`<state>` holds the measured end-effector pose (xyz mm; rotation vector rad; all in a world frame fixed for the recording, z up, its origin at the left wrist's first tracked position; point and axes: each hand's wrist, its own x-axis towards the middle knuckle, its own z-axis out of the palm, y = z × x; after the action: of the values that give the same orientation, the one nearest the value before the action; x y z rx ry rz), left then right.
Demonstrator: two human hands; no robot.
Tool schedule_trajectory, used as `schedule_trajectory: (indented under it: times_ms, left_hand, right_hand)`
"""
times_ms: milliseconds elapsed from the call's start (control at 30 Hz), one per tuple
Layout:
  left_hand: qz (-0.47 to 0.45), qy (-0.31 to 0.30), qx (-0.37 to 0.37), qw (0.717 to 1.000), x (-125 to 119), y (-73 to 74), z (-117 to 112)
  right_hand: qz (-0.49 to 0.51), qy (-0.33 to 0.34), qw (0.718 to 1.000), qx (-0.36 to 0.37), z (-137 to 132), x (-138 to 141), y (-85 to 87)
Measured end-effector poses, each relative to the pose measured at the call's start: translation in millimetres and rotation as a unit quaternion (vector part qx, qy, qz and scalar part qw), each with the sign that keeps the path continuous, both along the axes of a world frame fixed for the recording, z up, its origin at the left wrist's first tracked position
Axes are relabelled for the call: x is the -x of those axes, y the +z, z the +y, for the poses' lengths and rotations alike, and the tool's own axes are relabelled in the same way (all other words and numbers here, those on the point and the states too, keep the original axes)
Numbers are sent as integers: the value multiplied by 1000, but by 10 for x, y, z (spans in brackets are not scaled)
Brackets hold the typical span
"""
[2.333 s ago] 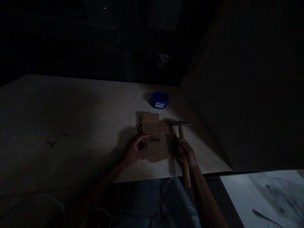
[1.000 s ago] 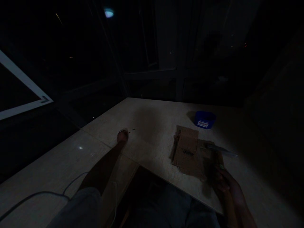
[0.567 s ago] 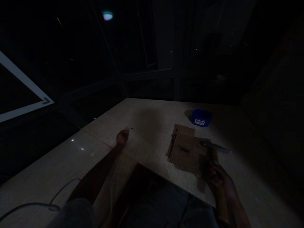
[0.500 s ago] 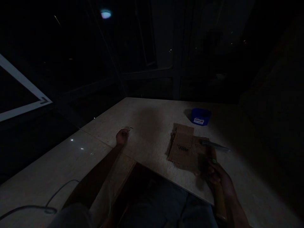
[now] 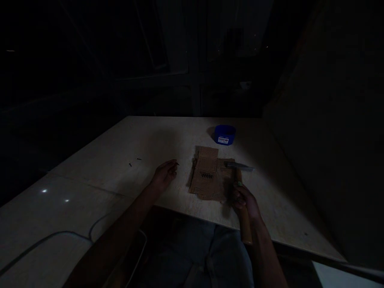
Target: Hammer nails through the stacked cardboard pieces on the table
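Observation:
My left hand (image 5: 164, 175) is closed in a pinch on a small dark nail (image 5: 178, 163), its tip poking out past the fingers, just above the table left of the cardboard. In my right hand (image 5: 245, 201) is a hammer (image 5: 246, 226), gripped around its wooden handle. The hammer's metal head lies over the right part of the brown cardboard pieces (image 5: 207, 160), which are stacked on the table. A row of several small dark nails (image 5: 207, 175) shows on the cardboard. Dim light hides their finer detail.
A blue plastic tub (image 5: 225, 135) with a white label stands behind the cardboard. Two small dark nails (image 5: 130, 164) lie apart on the pale table (image 5: 99, 160), to the left. A cable (image 5: 60, 232) runs over the front left. A dark wall (image 5: 330, 140) rises at right.
My left hand has moved right, toward the cardboard, carrying the nail away from the loose ones. My right hand still holds the hammer beside the cardboard. The view has swung to the right.

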<state>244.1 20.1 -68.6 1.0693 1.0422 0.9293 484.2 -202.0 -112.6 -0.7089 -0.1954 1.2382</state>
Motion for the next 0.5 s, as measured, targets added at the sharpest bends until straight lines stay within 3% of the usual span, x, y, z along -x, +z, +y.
schedule_trajectory:
  times_ms: [67, 167, 333, 500]
  left_hand:
    - [3, -32, -16, 999, -193, -3, -123]
    - [68, -93, -129, 985, -392, 2, -287]
    - [180, -175, -334, 909, -510, 3, -381]
    - [189, -225, -386, 875, -491, -63, -333]
  right_hand:
    - [-2, -4, 1000, 3, 4, 5, -1]
    - [-2, -16, 1000, 7, 11, 14, -8]
    - [3, -30, 999, 13, 25, 35, 5]
    - [7, -34, 999, 20, 14, 46, 38]
